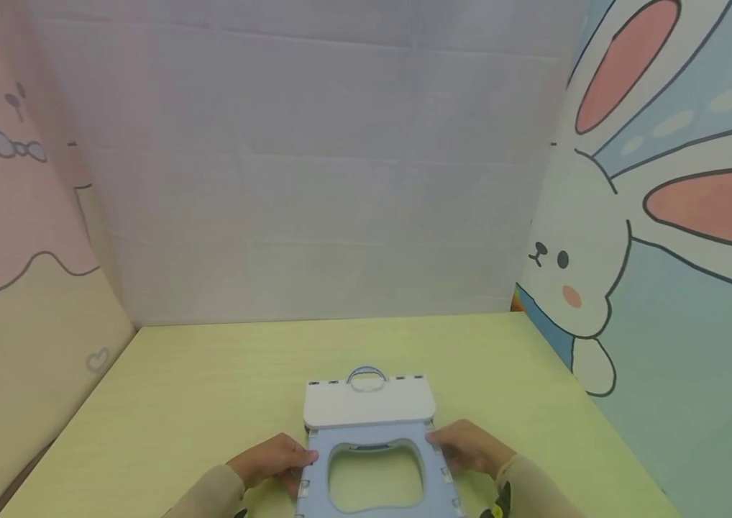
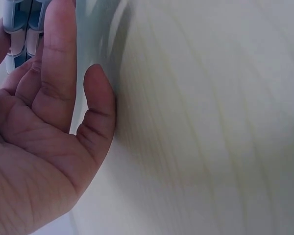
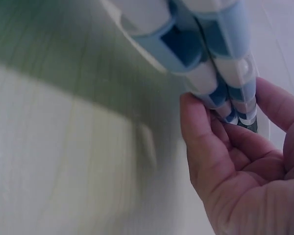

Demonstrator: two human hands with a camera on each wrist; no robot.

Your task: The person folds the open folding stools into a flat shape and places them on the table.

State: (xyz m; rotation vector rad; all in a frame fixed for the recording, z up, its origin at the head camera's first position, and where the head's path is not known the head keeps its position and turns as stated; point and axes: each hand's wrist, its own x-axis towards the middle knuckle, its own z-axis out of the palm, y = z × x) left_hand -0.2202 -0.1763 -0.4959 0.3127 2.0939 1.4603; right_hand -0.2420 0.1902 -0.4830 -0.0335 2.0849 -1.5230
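Observation:
A folded step stool (image 1: 369, 404) in white and light blue lies at the front of the table, in the lower middle of the head view. It has a small carry handle (image 1: 367, 370) at its far edge and a large opening in its blue part. My left hand (image 1: 275, 458) grips the stool's left side, thumb on top and fingers beneath. On the opposite side my right hand (image 1: 469, 444) holds the edge the same way. In the right wrist view, the thumb and fingers pinch the hinged blue-and-white edge (image 3: 220, 58). The stool's near end is cut off by the frame.
The pale yellow table (image 1: 223, 374) stretches behind and to both sides of the stool. A white sheet (image 1: 314, 180) hangs at the back. Cartoon-printed panels stand at the left (image 1: 23, 216) and right (image 1: 683, 345).

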